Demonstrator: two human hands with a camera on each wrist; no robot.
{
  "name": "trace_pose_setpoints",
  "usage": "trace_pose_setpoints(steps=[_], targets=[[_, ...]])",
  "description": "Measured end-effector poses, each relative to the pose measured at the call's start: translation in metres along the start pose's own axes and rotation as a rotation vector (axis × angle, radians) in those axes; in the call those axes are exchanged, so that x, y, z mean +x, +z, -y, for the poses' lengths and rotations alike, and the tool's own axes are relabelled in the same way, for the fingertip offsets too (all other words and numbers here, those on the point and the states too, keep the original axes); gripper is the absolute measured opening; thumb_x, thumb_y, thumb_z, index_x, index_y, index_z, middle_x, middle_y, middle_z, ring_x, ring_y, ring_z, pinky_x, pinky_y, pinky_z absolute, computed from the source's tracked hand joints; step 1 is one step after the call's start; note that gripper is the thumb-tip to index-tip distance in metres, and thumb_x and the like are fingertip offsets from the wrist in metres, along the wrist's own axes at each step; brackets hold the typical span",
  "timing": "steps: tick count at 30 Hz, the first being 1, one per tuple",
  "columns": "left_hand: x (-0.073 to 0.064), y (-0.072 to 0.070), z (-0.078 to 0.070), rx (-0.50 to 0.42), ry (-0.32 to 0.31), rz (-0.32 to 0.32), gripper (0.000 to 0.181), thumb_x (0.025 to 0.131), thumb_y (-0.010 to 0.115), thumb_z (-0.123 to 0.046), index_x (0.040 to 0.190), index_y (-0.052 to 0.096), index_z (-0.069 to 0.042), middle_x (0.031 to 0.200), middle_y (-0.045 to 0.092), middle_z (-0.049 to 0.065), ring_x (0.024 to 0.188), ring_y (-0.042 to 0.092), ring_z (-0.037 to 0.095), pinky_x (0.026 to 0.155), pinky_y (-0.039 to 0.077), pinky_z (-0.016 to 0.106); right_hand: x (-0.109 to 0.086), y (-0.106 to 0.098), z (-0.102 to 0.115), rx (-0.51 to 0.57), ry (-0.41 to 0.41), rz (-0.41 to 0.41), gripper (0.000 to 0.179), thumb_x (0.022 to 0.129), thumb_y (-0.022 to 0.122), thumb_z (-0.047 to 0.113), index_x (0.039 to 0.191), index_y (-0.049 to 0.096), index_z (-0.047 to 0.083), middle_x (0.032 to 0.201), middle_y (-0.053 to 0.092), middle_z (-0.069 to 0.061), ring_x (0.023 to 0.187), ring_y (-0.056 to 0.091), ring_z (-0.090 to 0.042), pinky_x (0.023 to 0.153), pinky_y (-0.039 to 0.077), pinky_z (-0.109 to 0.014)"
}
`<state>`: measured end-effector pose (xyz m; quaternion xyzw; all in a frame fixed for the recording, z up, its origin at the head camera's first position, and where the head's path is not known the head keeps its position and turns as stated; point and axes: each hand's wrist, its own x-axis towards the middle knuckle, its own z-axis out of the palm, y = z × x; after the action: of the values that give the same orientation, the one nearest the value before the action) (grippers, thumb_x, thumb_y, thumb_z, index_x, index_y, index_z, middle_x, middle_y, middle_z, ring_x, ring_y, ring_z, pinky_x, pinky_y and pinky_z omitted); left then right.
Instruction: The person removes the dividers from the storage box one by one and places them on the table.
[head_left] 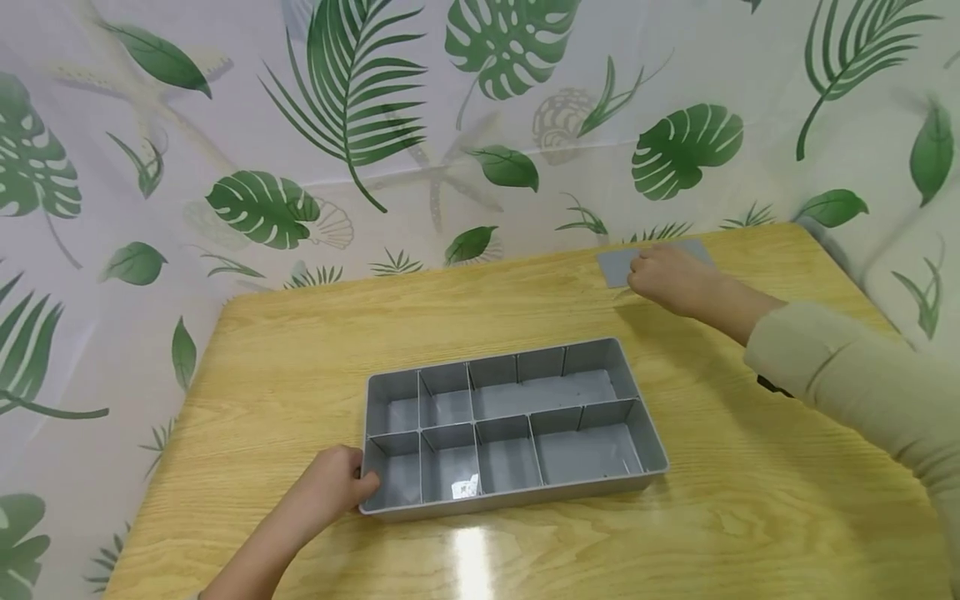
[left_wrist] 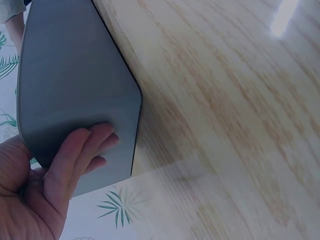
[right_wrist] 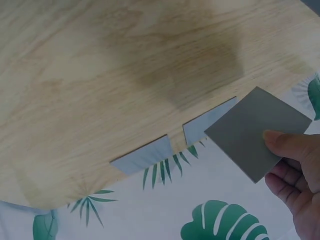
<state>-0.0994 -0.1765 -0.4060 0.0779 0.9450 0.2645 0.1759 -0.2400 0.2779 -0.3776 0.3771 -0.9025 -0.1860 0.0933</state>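
Note:
A grey divided tray [head_left: 517,500] sits on the wooden table in the head view, with several compartments. My left hand [head_left: 330,479] grips its left wall near the front corner, the thumb over the rim. In the left wrist view, the fingers [left_wrist: 75,155] lie against the outer face of that wall. My right hand [right_wrist: 300,172] pinches a thin grey square panel [right_wrist: 245,130] by one edge, thumb on its face, above the table's far right. Two more flat grey panels lie at the back edge, one on the left [right_wrist: 142,156] and one partly covered [right_wrist: 196,129].
The wooden table [head_left: 300,333] ends at a leaf-patterned cloth [head_left: 420,225] behind and at the sides. A small white patch [head_left: 465,486] shows inside one front compartment; whether label or glare, I cannot tell.

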Motion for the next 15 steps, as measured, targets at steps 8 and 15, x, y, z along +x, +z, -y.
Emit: trace_pose_setpoints(steps=[8, 15], targets=[[0.000, 0.002, -0.001, 0.004, 0.003, -0.001, 0.032, 0.077, 0.057, -0.005, 0.054, 0.036, -0.013, 0.049, 0.039, -0.003, 0.045, 0.031, 0.008, 0.044, 0.024, 0.020, -0.008, 0.013, 0.005, 0.028, 0.055, 0.050, 0.016, 0.072, 0.072, -0.009, 0.069, 0.061, 0.002, 0.066, 0.055, -0.007, 0.059, 0.044, -0.017, 0.055, 0.045, -0.030], [0.000, 0.002, 0.000, -0.001, 0.013, -0.010, 0.034, 0.076, 0.056, -0.005, 0.053, 0.034, -0.014, 0.049, 0.035, -0.004, 0.046, 0.029, 0.008, 0.044, 0.022, 0.019, -0.013, 0.024, 0.006, 0.031, 0.053, 0.011, 0.015, 0.071, 0.072, -0.009, 0.068, 0.062, 0.001, 0.066, 0.057, -0.009, 0.059, 0.049, -0.019, 0.055, 0.047, -0.030]])
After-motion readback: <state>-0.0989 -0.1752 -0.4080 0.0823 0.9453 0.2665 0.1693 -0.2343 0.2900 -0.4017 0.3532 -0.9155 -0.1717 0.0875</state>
